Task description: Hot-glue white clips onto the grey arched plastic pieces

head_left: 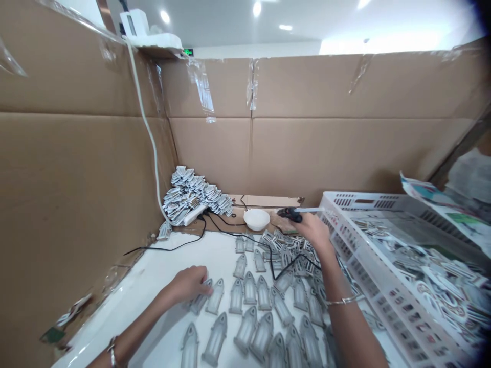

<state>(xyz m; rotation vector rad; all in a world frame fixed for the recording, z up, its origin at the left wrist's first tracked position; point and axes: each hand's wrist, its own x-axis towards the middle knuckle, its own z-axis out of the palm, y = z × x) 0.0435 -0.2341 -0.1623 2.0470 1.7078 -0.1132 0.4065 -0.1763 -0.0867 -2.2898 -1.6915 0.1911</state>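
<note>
My right hand point(314, 231) is wrapped round a black hot glue gun point(290, 213), with a pale glue stick out of its back end. Its nozzle points left, towards a small white bowl point(257, 219). On the left, my left hand point(191, 284) is closed, its fingertips at the upper end of a grey lantern-shaped piece point(199, 303). Another such piece point(215, 296) lies just right of those fingers. Several more grey pieces point(237, 296) lie in loose rows on the white tabletop point(161, 286), their pointed ends away from me.
Small flat cutouts point(187, 191) are heaped in the back left corner, by a white power strip point(195, 215). A black cord point(273, 260) crosses the pieces. A white plastic crate point(383, 291) of cutouts stands at right. Cardboard walls point(326, 138) enclose the table.
</note>
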